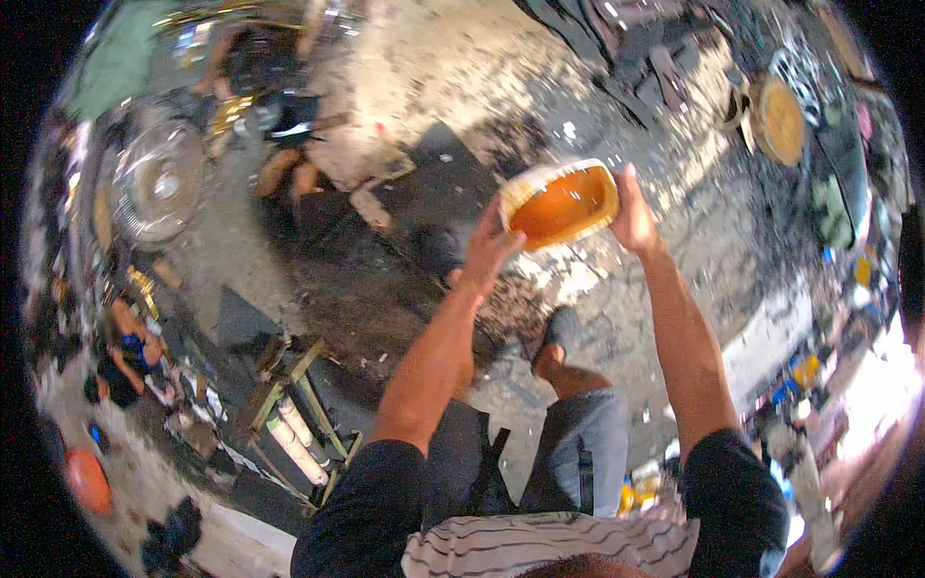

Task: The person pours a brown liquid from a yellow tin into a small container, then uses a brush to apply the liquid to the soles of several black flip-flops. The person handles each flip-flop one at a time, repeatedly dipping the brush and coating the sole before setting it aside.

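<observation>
Held out in front of me is an open, rounded tub-like container (pixel 564 205), with a pale, worn rim and a glossy orange-brown inside. Whether the orange is liquid or a coating, I cannot tell. My left hand (pixel 488 249) grips its left side, with the thumb near the lower rim. On the opposite side my right hand (pixel 634 214) presses against the end of the container. It is off the floor and tilted, so its inside faces me. Motion blurs the fingers a little.
Scraps and dirt cover the floor beneath. A dark flat sheet (pixel 448 173) lies beyond my left hand, and a fan (pixel 159 183) stands far left. A metal frame with white rollers (pixel 297 443) is near my left leg. A round wooden block (pixel 779 120) sits far right. Other people are at left.
</observation>
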Demonstrator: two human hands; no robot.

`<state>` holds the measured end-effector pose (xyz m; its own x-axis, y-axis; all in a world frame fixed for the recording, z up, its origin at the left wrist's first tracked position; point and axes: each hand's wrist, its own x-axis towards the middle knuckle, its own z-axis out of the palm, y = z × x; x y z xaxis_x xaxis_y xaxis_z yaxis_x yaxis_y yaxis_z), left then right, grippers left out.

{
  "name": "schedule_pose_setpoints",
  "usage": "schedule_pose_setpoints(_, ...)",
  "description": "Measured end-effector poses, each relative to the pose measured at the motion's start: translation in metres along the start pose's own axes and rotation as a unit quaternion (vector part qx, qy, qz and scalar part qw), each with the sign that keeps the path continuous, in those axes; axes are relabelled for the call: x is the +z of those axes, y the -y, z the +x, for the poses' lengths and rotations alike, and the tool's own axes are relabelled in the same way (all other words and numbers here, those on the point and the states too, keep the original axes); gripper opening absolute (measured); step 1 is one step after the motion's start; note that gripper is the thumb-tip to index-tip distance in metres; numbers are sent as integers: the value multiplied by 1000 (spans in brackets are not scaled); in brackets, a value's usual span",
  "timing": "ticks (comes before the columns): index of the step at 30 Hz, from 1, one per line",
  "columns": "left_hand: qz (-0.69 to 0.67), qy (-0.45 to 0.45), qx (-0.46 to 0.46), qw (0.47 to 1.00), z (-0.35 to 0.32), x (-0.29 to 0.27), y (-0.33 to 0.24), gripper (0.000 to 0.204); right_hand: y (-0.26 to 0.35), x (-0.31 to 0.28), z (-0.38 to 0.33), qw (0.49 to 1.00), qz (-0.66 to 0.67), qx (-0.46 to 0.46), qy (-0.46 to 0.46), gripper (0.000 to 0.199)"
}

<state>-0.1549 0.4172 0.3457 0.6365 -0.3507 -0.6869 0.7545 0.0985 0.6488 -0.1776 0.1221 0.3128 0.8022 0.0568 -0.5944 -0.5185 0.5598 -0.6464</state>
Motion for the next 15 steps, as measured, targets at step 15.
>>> schedule_pose_setpoints(15, -110, 70, -50, 990, 219, -36, 164, 106, -66, -95, 164, 989, -65, 59, -120, 73)
